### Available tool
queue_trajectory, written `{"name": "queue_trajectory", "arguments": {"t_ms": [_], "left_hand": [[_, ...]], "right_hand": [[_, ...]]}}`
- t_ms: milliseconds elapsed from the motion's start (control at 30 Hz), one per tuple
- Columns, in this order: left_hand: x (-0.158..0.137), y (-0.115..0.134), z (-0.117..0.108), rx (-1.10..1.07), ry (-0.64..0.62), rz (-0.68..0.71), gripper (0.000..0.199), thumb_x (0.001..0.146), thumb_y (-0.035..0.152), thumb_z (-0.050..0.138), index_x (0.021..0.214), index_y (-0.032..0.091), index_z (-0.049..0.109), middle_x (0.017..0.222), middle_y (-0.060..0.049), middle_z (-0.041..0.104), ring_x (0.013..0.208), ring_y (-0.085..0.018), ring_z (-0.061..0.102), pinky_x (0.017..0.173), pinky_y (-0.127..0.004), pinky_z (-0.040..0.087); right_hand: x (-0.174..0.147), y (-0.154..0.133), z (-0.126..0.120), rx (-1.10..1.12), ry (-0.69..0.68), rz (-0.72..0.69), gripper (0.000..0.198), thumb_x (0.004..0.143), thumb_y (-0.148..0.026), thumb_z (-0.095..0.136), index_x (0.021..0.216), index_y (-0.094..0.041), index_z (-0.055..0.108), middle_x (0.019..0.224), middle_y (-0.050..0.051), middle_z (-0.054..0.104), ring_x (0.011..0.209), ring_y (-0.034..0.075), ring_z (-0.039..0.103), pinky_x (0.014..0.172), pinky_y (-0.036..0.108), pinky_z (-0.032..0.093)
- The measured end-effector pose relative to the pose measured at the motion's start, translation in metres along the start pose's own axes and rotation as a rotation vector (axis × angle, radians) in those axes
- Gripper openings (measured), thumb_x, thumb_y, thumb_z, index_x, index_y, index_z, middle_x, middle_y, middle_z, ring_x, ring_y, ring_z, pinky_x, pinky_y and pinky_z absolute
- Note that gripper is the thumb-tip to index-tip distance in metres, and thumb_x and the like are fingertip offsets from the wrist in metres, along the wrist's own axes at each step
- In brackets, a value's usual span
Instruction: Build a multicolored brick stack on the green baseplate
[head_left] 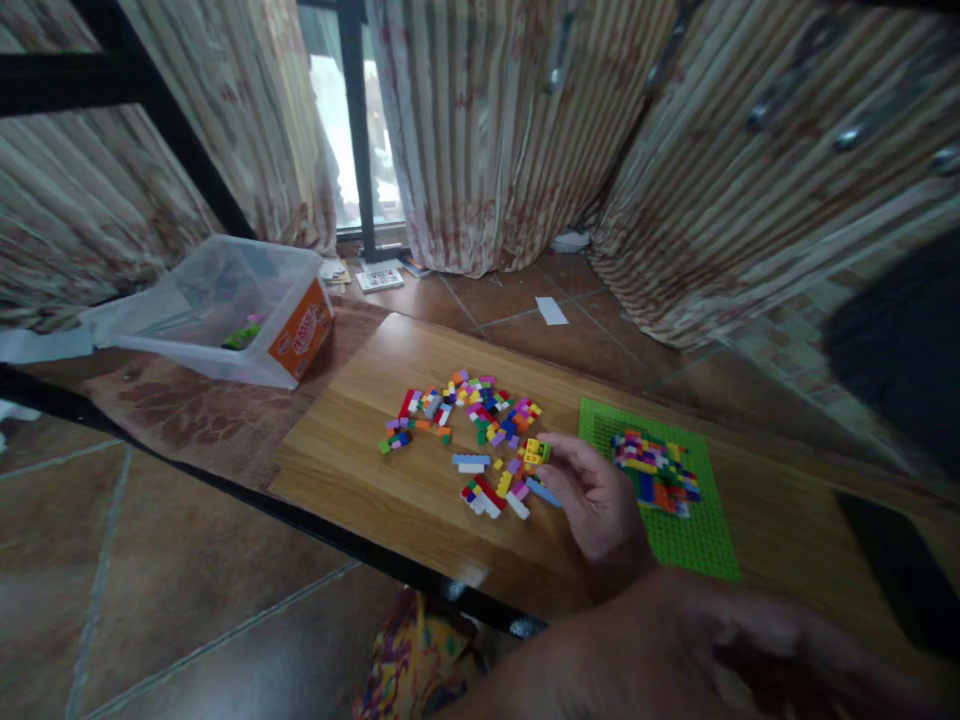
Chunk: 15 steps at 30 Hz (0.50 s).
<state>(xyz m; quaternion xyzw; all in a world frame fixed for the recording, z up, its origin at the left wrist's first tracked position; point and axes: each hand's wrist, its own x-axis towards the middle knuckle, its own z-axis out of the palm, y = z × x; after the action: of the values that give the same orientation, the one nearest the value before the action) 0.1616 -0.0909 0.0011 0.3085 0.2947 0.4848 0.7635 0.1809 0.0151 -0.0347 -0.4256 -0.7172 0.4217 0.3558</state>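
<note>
My right hand [600, 500] reaches over the table and pinches a yellow toy brick [535, 452] between thumb and fingers. A bit of green shows at the brick's edge by the fingertips. Just below and left of it lies a pile of loose coloured bricks [504, 405]. To the right of this hand is a green baseplate [705, 545] bearing a cluster of mixed bricks [660, 468]. My left hand [712, 640] crosses the bottom foreground, close to the camera and blurred. Its fingers point right and are partly cut off, so their grip is unclear.
A clear plastic box [225, 270] with an orange label stands at the left on a brown cloth [225, 430]. A dark flat object [900, 560] lies at the table's right. Striped curtains [487, 130] hang behind the wooden table [360, 410]. White paper [551, 311] lies on the tiled floor.
</note>
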Motion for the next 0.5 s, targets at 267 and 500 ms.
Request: {"name": "queue_trajectory", "arguments": {"t_ms": [267, 500], "left_hand": [[0.04, 0.061, -0.051, 0.162, 0.738, 0.384, 0.018, 0.072, 0.026, 0.072, 0.086, 0.018, 0.064, 0.078, 0.0, 0.064, 0.071, -0.011, 0.058, 0.068, -0.022, 0.047], [0.043, 0.049, -0.057, 0.413, 0.476, 0.29, 0.017, 0.081, 0.031, 0.065, 0.088, 0.016, 0.069, 0.078, -0.002, 0.067, 0.068, -0.011, 0.058, 0.063, -0.021, 0.046]], "right_hand": [[-0.023, -0.001, -0.04, 0.198, 0.27, 0.074, 0.024, 0.077, -0.028, 0.071, 0.101, -0.028, 0.067, 0.081, -0.001, 0.066, 0.073, 0.015, 0.062, 0.068, 0.028, 0.052], [-0.029, -0.003, -0.048, 0.274, 0.177, 0.017, 0.022, 0.078, -0.025, 0.07, 0.1, -0.027, 0.071, 0.087, 0.001, 0.068, 0.078, 0.015, 0.063, 0.07, 0.029, 0.054]]}}
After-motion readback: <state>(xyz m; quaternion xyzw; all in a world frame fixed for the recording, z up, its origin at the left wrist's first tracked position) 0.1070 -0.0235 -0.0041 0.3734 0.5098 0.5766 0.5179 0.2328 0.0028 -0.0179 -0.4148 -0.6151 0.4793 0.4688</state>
